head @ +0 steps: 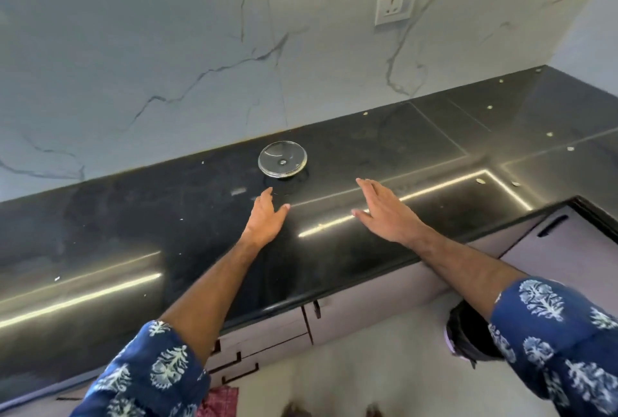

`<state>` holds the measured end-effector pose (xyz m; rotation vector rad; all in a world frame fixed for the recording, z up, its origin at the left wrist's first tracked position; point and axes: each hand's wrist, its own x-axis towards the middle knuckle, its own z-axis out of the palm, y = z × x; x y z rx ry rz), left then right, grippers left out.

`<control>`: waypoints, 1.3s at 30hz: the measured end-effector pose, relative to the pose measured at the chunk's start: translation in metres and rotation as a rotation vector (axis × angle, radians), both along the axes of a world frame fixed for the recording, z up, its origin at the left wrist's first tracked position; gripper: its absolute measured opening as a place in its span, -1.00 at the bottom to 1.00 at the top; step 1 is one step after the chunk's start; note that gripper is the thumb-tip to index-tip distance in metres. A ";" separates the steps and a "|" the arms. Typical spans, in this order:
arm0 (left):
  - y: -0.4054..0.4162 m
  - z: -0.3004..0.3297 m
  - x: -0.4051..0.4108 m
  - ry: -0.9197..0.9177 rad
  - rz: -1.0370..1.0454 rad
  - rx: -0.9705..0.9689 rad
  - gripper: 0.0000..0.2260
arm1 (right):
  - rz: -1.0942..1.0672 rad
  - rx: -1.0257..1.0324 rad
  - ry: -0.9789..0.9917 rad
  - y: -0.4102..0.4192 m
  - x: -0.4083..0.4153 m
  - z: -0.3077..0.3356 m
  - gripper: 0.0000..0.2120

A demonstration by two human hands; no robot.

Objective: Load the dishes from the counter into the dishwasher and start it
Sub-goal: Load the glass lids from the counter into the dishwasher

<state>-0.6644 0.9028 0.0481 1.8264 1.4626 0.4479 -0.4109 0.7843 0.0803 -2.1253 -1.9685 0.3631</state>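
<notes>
A small clear glass bowl (pixel 282 160) stands upright on the black counter (pixel 133 216), close to the marble back wall. My left hand (pixel 266 217) hovers over the counter just in front of the bowl, fingers straight, thumb spread, holding nothing. My right hand (pixel 384 212) is stretched out to the right of the bowl, palm turned inward, fingers straight, holding nothing. Neither hand touches the bowl. No dishwasher is in view.
The counter runs left to right and turns a corner at the far right (pixel 551 122). Crumbs are scattered on it. Pale cabinet drawers (pixel 267 339) with dark handles sit under the front edge. A wall socket (pixel 396 2) is mounted above. A dark bag (pixel 468 333) lies on the floor.
</notes>
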 end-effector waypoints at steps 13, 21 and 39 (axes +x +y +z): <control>0.182 -0.049 0.011 -0.587 0.317 -0.560 -0.41 | -0.356 -0.196 0.755 0.129 -0.036 -0.042 -0.47; 0.203 -0.046 0.024 -0.539 0.159 -0.551 -0.71 | -0.533 -0.146 1.022 0.131 -0.041 -0.050 -0.53; -0.106 0.004 0.196 -0.324 -0.969 -0.642 -0.73 | -0.960 0.359 1.567 -0.221 0.006 -0.049 -0.62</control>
